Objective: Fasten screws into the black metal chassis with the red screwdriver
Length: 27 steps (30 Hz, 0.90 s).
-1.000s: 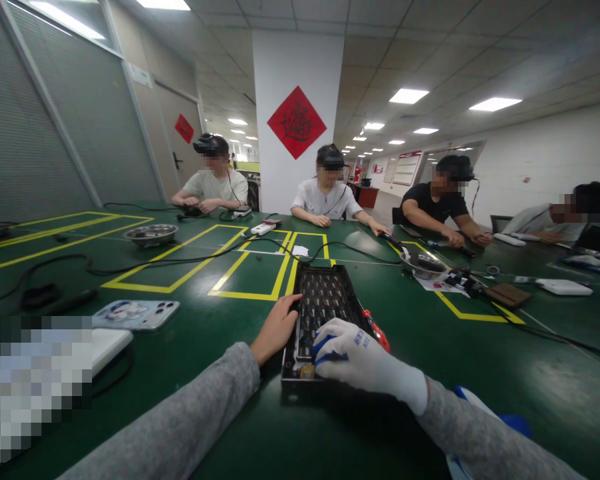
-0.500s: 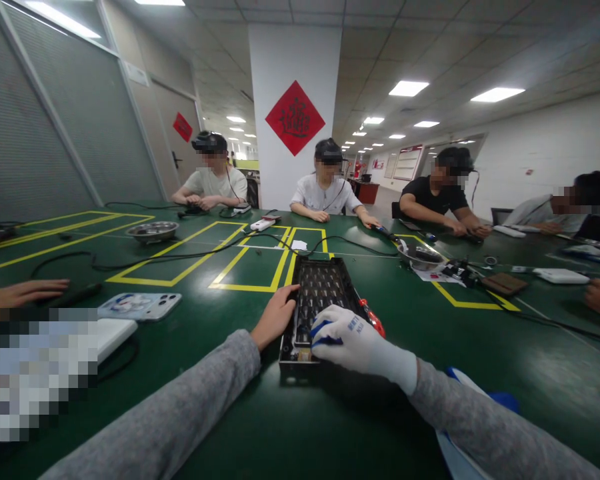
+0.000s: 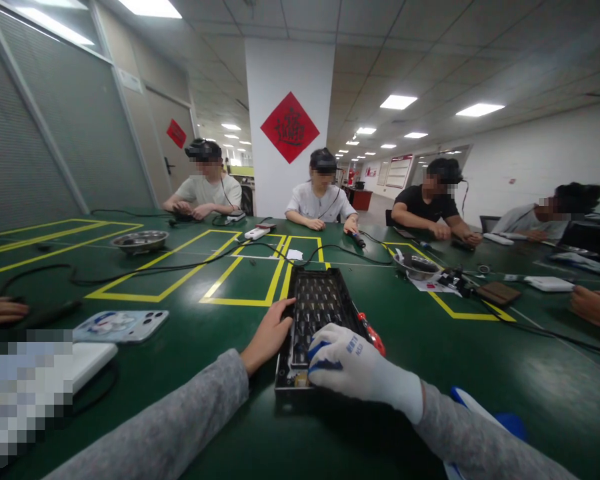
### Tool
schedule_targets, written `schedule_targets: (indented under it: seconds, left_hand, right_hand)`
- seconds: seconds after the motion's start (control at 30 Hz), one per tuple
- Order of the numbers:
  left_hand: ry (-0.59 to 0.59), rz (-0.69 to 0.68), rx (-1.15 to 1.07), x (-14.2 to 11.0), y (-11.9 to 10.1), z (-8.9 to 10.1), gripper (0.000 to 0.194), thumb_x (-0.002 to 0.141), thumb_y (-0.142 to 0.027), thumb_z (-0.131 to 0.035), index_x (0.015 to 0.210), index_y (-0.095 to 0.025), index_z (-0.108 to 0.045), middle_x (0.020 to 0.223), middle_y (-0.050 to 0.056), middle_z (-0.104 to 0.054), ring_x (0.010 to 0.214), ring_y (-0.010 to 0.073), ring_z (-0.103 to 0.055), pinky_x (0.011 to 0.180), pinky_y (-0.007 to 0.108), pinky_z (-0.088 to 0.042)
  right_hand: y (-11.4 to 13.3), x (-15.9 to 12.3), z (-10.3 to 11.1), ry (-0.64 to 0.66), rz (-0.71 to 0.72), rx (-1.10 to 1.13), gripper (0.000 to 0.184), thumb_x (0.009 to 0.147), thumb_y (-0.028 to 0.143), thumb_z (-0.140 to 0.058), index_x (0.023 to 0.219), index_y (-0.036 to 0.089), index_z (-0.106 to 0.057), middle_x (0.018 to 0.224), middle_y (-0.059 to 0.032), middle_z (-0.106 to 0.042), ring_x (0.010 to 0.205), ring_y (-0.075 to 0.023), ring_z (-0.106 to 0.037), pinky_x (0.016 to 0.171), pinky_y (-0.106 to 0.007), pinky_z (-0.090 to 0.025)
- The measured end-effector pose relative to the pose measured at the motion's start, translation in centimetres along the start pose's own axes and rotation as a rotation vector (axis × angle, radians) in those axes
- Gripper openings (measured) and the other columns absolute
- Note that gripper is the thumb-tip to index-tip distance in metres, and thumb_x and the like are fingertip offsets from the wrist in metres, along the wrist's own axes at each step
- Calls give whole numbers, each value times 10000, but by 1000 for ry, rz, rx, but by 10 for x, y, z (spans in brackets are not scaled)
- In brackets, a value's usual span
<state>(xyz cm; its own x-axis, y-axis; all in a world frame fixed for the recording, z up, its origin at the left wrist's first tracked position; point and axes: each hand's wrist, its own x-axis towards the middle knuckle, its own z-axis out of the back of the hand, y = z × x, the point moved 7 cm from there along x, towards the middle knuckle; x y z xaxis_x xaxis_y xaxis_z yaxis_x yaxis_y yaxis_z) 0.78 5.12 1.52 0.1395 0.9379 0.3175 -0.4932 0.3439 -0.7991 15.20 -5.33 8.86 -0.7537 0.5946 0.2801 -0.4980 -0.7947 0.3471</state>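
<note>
A long black case (image 3: 282, 381) lies on the green table with its narrow end towards me. Inside it sits a dark insert (image 3: 316, 300) with rows of small shiny pieces that look like screwdriver bits. My bare left hand (image 3: 269, 339) grips the left edge of the case, thumb and forefinger at its rim. My right hand (image 3: 347, 363), in a white glove with blue fingertips, is curled over the near right part of the insert. Its fingertips are mostly hidden, so what they pinch does not show. Just right of the case is a red-handled tool (image 3: 371, 333).
On the left are a phone (image 3: 123, 327) and a white box (image 3: 87, 367). Metal bowls (image 3: 140, 243) (image 3: 416, 263) stand further off, with black cables (image 3: 200, 259) between. A white and blue glove (image 3: 485, 413) lies near my right forearm. Several people sit around the table.
My view has shifted slightly, while both hands keep their places at the case. Across the table, a person's hand with a dark tool has moved back from the right-hand bowl.
</note>
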Motion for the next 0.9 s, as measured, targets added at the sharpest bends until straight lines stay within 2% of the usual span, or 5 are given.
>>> schedule_targets:
  seconds: [0.2, 0.5, 0.73, 0.9]
  left_hand:
    - [-11, 40, -35, 2, -1, 1, 519, 712, -128, -440, 1227, -134, -507, 1287, 99, -489, 1225, 217, -401, 1081, 376, -258]
    - [-6, 32, -16, 2, -9, 3, 457, 721, -86, -422, 1121, -206, -607, 1245, 57, -510, 1205, 195, -411, 1089, 374, -244]
    - [-20, -2, -13, 4, -8, 6, 474, 742, -110, -445, 1189, -219, -559, 1235, 59, -514, 1182, 196, -437, 1069, 374, -279]
    - [-3, 10, -40, 10, -2, 5, 458, 721, -94, -470, 1135, -238, -603, 1215, 40, -536, 1160, 191, -459, 1056, 365, -310]
  right_hand:
    - [-1, 1, 2, -7, -10, -18, 231, 813, 388, -575, 849, 196, -699, 946, -42, -610, 923, -168, -515, 859, -306, -400]
    - [-3, 4, 3, 6, -35, 14, 244, 782, 424, -594, 846, 207, -686, 980, -34, -588, 956, -173, -499, 888, -320, -388]
    - [-8, 3, -1, 8, -19, 19, 186, 801, 363, -586, 813, 207, -687, 979, -24, -601, 962, -168, -504, 890, -317, -392]
    - [-6, 3, 3, -23, -4, 32, 158, 808, 324, -591, 836, 202, -687, 976, -25, -613, 946, -159, -518, 888, -305, -404]
